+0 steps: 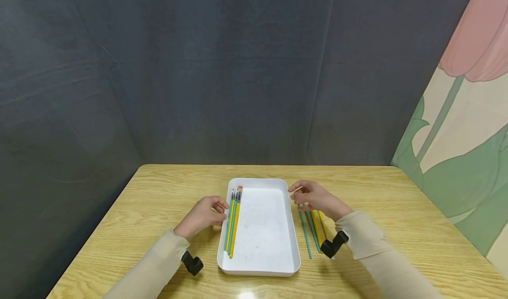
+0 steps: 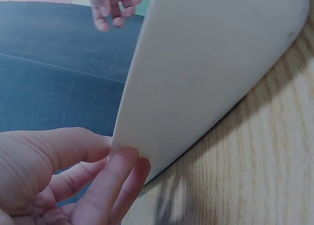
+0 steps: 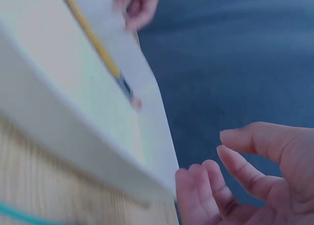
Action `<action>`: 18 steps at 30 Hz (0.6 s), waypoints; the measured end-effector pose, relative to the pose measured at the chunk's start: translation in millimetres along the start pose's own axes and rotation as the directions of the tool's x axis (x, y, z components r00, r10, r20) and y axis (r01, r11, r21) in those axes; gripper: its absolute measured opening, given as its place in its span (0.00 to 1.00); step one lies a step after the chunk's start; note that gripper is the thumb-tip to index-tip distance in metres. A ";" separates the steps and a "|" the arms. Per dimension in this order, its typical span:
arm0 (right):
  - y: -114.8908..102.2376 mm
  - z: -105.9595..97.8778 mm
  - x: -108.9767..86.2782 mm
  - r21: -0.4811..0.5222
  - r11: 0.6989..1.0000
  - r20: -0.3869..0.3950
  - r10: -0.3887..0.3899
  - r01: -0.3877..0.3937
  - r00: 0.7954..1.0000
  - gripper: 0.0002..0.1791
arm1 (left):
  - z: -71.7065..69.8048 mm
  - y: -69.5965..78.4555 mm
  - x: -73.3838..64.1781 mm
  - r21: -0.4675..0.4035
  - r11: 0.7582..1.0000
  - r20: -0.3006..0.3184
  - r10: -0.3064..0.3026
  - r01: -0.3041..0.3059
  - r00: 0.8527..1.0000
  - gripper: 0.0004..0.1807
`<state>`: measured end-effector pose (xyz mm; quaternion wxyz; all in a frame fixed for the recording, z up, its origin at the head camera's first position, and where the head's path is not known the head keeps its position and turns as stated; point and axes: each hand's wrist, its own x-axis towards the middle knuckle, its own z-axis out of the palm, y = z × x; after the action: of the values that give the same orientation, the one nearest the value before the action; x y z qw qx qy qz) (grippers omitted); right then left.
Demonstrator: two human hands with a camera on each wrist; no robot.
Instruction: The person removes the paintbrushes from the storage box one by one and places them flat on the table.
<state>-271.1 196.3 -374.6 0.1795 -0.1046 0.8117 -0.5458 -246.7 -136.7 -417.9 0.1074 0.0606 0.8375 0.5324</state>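
A white rectangular tray (image 1: 263, 228) stands on the table, and several paintbrushes (image 1: 233, 224) with yellow and teal handles lie along its left side, bristles at the far end. My left hand (image 1: 206, 215) is at the tray's left rim. In the left wrist view, its thumb and fingertips (image 2: 128, 156) pinch that rim, fingers against the outer wall. Beside the far right corner, my right hand (image 1: 311, 196) holds nothing, its fingers loosely bent and thumb apart. One yellow-handled brush (image 3: 100, 51) shows inside the tray in the right wrist view.
More slim teal and yellow handles (image 1: 313, 228) lie on the wooden table (image 1: 174, 193) right of the tray, partly under my right hand and wrist. A dark curtain (image 1: 222, 78) hangs behind the table; a flower-painted wall (image 1: 460, 158) is at right.
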 end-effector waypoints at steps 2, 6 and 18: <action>-6.9 9.5 1.3 0.019 1.000 0.026 -0.007 0.006 1.000 0.21 | 0.2 -0.3 0.0 0.002 1.000 -0.001 -0.002 0.002 1.000 0.12; -16.8 28.4 5.0 0.068 0.998 0.072 -0.009 0.004 0.997 0.19 | 0.5 0.2 -0.3 0.004 1.000 0.000 -0.003 0.003 1.000 0.12; -36.9 86.2 40.0 0.090 0.994 0.075 0.056 -0.063 0.996 0.14 | 0.1 -0.8 1.1 0.009 1.000 0.001 0.003 -0.003 1.000 0.11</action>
<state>-273.7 94.4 -376.9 0.2297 -0.0917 0.7814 -0.5730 -247.8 -136.7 -418.8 0.1068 0.0626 0.8396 0.5289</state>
